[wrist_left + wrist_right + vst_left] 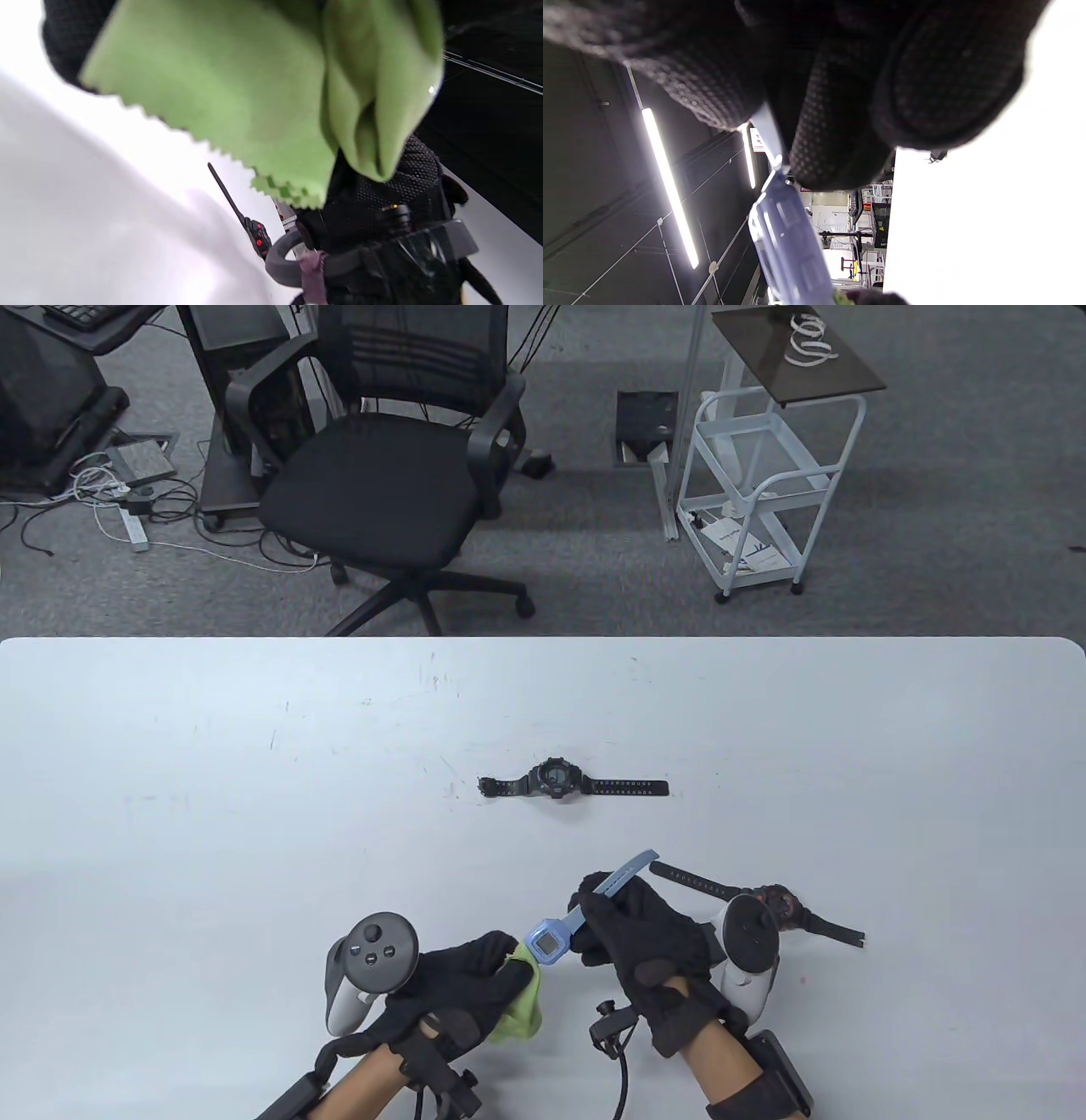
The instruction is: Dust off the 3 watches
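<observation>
Right hand (646,943) grips the blue watch (550,940) by its strap above the table (254,780); left hand (462,984) pinches a green cloth (522,1005) touching its case; wipe gently, steadying the strap.

Table view: the white surface (254,780) is seen from above and in front, the floor beyond it.
Left wrist view: tilted and very close, filled by the green cloth (237,93).
Right wrist view: turned on its side, close under the gloved fingers (840,127).
Shared: the blue watch (551,937) is seen from the table and right wrist views.
</observation>
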Motion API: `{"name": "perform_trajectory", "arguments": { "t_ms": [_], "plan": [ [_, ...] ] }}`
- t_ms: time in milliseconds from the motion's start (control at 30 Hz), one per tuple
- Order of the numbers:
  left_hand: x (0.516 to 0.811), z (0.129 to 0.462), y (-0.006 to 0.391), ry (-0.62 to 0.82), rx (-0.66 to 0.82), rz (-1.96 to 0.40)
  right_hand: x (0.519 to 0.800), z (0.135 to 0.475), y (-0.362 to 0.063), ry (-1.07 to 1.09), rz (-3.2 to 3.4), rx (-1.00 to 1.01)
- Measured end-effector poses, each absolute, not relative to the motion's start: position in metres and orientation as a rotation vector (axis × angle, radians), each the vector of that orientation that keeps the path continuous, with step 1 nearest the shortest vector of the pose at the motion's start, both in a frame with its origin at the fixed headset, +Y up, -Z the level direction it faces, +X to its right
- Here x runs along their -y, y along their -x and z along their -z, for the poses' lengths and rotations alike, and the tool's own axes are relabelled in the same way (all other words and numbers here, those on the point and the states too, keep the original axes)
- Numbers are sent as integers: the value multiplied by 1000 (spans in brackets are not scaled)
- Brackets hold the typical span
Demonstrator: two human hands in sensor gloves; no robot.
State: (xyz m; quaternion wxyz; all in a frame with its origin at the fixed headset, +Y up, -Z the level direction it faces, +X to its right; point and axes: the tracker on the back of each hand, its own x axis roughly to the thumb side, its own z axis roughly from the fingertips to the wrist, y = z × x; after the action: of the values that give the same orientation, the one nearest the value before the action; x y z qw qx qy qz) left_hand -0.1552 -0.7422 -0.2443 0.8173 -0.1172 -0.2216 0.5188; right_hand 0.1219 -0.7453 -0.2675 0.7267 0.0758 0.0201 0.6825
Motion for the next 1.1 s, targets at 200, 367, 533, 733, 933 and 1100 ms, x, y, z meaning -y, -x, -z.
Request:
{"name": "perform_trajectory", "arguments": {
  "t_ms": [200,367,533,733,933,1100],
  "plan": [
    [739,244,155,263,499,-1092,746,268,-122,-168,-1487,-49],
    [736,245,160,223,499,-1069,746,268,-123,-174,-1494,-52],
    [737,245,163,205,475,-1083,746,268,-123,-168,-1481,-53],
    [740,246,161,227,473,-1085,747,269,-125,-156,-1476,-48],
    [736,246,165,179,462,-1052,746,268,-124,-163,-1469,-48],
    [738,246,161,216,471,-1065,746,269,-125,-158,-1471,-50]
  ]
}}
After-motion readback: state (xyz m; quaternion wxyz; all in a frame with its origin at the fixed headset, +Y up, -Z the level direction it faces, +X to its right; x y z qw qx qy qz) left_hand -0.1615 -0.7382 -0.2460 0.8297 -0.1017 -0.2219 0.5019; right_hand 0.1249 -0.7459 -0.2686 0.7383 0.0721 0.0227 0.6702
